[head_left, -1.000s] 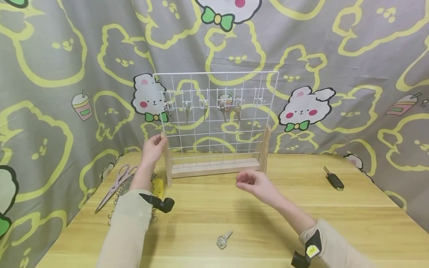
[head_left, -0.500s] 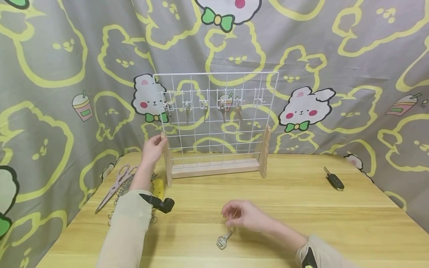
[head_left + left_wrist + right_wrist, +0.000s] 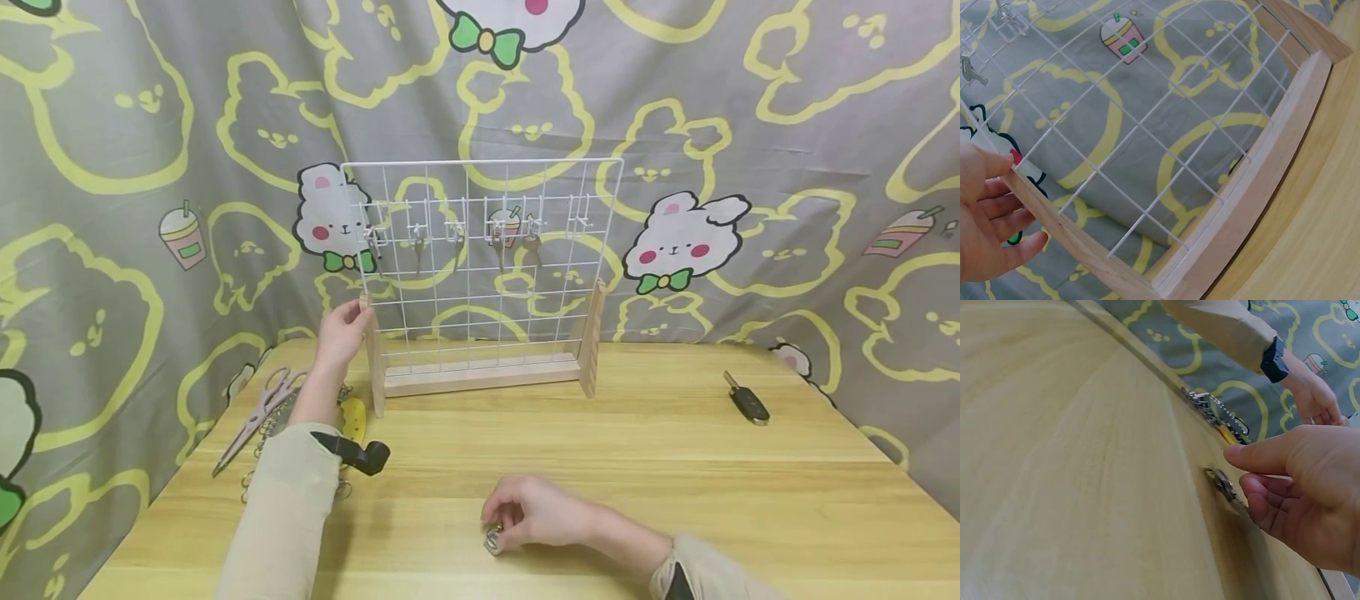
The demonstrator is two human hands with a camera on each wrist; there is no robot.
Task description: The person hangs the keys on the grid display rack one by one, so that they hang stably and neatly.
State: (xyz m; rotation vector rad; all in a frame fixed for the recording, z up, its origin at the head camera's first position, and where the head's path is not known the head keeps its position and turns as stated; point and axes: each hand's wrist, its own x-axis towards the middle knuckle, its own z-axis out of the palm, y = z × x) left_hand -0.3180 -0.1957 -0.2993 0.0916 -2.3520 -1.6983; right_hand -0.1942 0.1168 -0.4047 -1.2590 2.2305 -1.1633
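Note:
A white wire grid rack (image 3: 480, 250) in a wooden base (image 3: 480, 377) stands at the back of the wooden table (image 3: 675, 483). My left hand (image 3: 341, 329) grips its left wooden post (image 3: 1066, 228), thumb on the front and fingers (image 3: 1004, 234) behind. Several keys (image 3: 498, 246) hang from hooks on the grid. A small silver key (image 3: 493, 540) lies near the table's front edge. My right hand (image 3: 528, 512) is curled over it. In the right wrist view the fingertips (image 3: 1254, 490) touch the key (image 3: 1222, 483), and the thumb hovers just above.
Pink-handled scissors (image 3: 258, 408), a metal chain (image 3: 258, 479) and a yellow item (image 3: 355, 418) lie left of the rack. A black car key (image 3: 746, 402) rests at the right. A grey and yellow patterned curtain (image 3: 787, 125) encloses the table on three sides.
My right hand came back from in front of the rack, lowered to the table and curled over the silver key. The left hand stayed on the post.

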